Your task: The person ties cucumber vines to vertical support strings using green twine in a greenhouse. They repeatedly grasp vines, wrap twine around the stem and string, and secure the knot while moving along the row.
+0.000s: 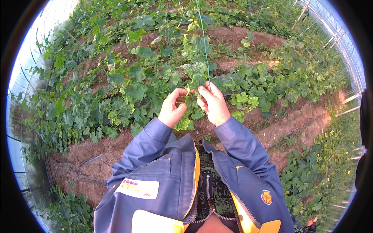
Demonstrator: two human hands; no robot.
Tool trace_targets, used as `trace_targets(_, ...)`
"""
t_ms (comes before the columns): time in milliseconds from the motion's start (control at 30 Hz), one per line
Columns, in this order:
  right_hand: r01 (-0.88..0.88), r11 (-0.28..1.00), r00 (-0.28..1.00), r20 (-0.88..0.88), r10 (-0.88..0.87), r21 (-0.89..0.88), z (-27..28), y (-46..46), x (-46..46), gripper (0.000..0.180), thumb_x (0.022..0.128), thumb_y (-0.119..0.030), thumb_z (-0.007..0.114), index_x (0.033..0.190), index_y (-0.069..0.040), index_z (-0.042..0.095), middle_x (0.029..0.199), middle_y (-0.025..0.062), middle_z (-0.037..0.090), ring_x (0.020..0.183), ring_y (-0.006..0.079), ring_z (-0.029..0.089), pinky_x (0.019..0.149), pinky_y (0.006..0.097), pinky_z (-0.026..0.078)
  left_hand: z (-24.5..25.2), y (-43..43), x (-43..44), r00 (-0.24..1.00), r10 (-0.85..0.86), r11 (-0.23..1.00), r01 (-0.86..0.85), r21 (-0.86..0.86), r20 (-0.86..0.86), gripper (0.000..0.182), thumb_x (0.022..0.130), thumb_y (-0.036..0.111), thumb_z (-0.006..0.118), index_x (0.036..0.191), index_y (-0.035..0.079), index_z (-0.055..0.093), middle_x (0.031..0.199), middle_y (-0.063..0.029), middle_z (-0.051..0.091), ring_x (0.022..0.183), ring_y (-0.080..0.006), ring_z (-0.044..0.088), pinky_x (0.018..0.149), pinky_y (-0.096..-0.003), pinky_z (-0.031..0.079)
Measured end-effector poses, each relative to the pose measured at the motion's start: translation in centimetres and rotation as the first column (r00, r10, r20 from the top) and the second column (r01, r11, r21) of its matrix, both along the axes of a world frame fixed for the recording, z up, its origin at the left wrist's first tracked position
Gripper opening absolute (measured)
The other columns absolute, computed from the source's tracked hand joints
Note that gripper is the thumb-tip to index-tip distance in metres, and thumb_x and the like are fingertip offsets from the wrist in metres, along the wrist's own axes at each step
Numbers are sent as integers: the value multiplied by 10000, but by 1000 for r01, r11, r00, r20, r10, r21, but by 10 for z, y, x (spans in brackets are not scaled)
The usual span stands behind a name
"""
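My left hand [174,108] is at the stem of a cucumber-like vine [187,97], its curled fingers closed about it with the fingertips partly hidden. On the right side of the same vine, my right hand [215,104] pinches a green string [205,46] between thumb and fingers. That string runs up from the pinch toward the top of the view. A crinkled green leaf [198,81] stands between the two hands, against the right fingertips. Lower leaves [183,123] hang below the hands, some yellowish at the edges.
Dense leafy vines [137,87] spread ahead and to both sides, with another string [166,21] farther back. Bare soil [84,171] runs between the rows. Poles [348,98] line the right side. Part of another person's hand [312,221] shows at lower right.
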State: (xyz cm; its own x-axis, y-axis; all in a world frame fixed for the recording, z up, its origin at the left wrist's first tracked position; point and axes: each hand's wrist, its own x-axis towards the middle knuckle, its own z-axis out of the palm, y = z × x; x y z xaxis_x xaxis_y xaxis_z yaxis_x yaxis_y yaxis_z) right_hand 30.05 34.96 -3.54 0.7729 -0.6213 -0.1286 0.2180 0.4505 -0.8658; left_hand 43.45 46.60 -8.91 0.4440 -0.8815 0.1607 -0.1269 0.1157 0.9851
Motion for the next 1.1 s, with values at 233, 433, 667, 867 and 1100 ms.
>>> trace_targets(233, 4, 1000, 1000, 13, -4, -27, 0, -7, -8, 99, 975, -167, 577, 1019, -107, 512, 825, -36, 536, 551, 43, 429, 432, 177, 266, 35, -13, -4, 990, 137, 990, -138, -17, -7, 329, 951, 137, 577, 1265, 41, 572, 1017, -33, 623, 869, -94, 549, 797, -248, 458)
trace_targets(433, -48, 998, 999, 1, 48, -42, 0, -12, -16, 137, 972, -155, 584, 1089, -107, 531, 867, -40, 552, 594, 39, 438, 464, 175, 280, 55, -9, -2, 905, 71, 993, -105, 60, 420, 241, 881, 149, 668, 1099, 51, 690, 950, -75, 646, 750, -144, 594, 678, -267, 496)
trace_targets(667, -117, 980, 993, -41, 112, -162, -5, -15, -20, 151, 937, -106, 628, 1085, -93, 596, 857, -60, 592, 614, 19, 446, 499, 180, 304, 32, -18, 1, 936, -99, 995, 81, -65, -339, 160, 927, 103, 641, 1077, 53, 667, 889, 18, 655, 714, -66, 572, 655, -216, 479)
trace_targets(867, -102, 942, 994, -8, 105, -320, 5, -20, -33, 188, 894, -113, 676, 1072, -80, 626, 927, -44, 595, 637, 17, 446, 532, 170, 333, 30, -17, 0, 867, -200, 979, 190, -69, -457, 159, 920, 123, 662, 1059, 52, 631, 941, -7, 678, 753, -60, 615, 645, -209, 507)
trace_targets(1100, -178, 882, 984, -56, 171, -436, 11, -23, -38, 267, 956, -321, 624, 895, -61, 624, 933, 1, 563, 678, 42, 457, 574, 200, 357, 35, -14, -1, 853, -216, 975, 211, -64, -475, 138, 974, 135, 573, 1082, 58, 613, 1059, -34, 658, 956, -98, 617, 757, -257, 546)
